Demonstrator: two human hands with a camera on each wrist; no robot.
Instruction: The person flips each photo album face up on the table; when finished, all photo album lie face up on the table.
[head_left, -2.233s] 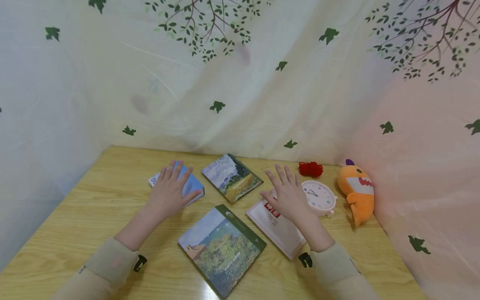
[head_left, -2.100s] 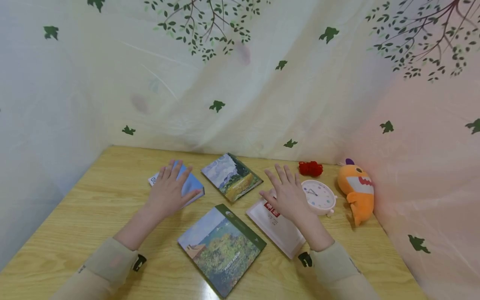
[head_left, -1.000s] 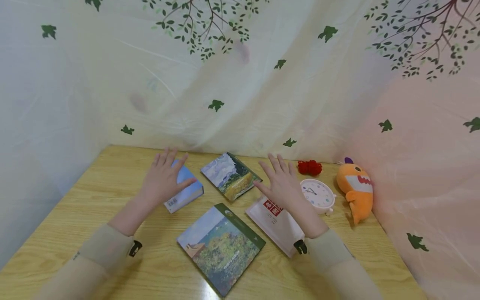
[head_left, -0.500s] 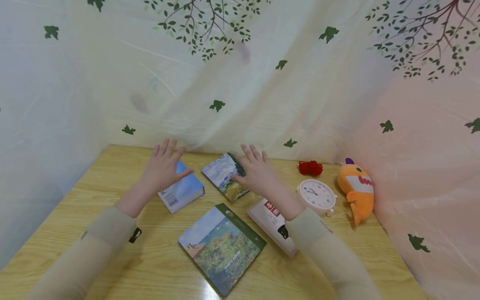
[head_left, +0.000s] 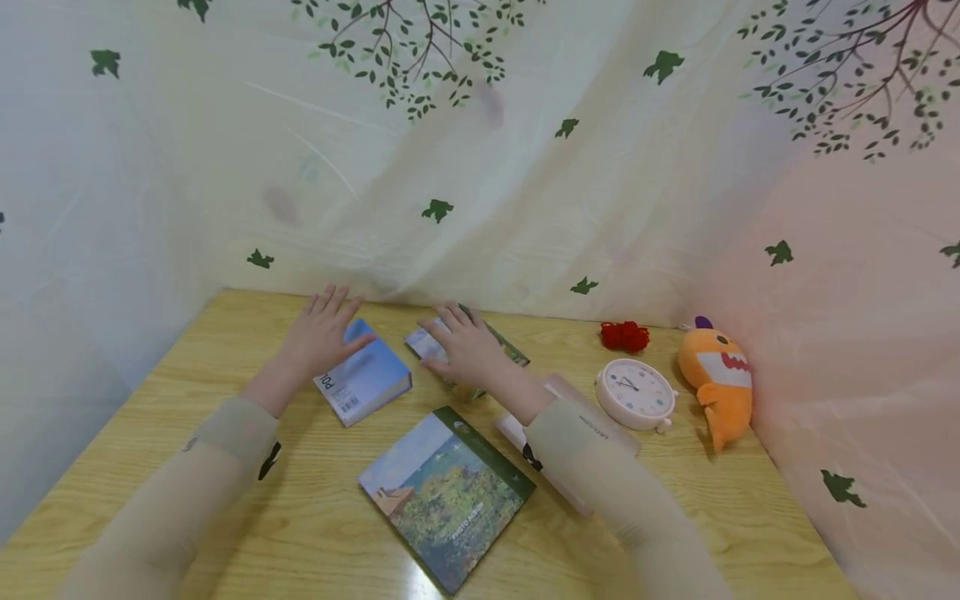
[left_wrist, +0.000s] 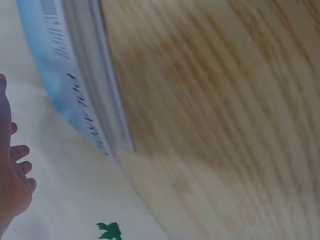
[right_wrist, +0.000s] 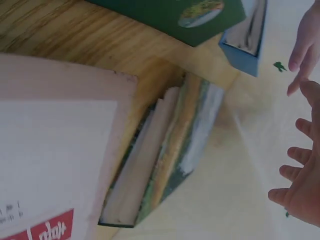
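With fingers spread, my left hand (head_left: 318, 337) hovers over the left side of a thick blue book (head_left: 375, 379). My right hand (head_left: 468, 354), fingers apart and holding nothing, is over a smaller book with a painted landscape cover (head_left: 512, 346), hiding much of it. In the right wrist view that painted book (right_wrist: 172, 150) shows its page edges below the raised right hand (right_wrist: 302, 172). A photo album (head_left: 450, 500) with a painted cover and green band lies nearest me. My right sleeve crosses above a pale pink booklet (head_left: 581, 400); its red label (right_wrist: 45, 230) shows in the right wrist view.
A pink round alarm clock (head_left: 636, 393) lies face up on the right of the wooden table (head_left: 195, 358). Behind it is a bundle of red yarn (head_left: 624, 337). An orange plush toy (head_left: 716, 387) leans by the right-hand cloth. Printed cloth (head_left: 510, 192) encloses the back and sides.
My right hand has swept left from over the pink booklet to over the painted book. The left hand has shifted slightly left and away from me, uncovering more of the blue book.
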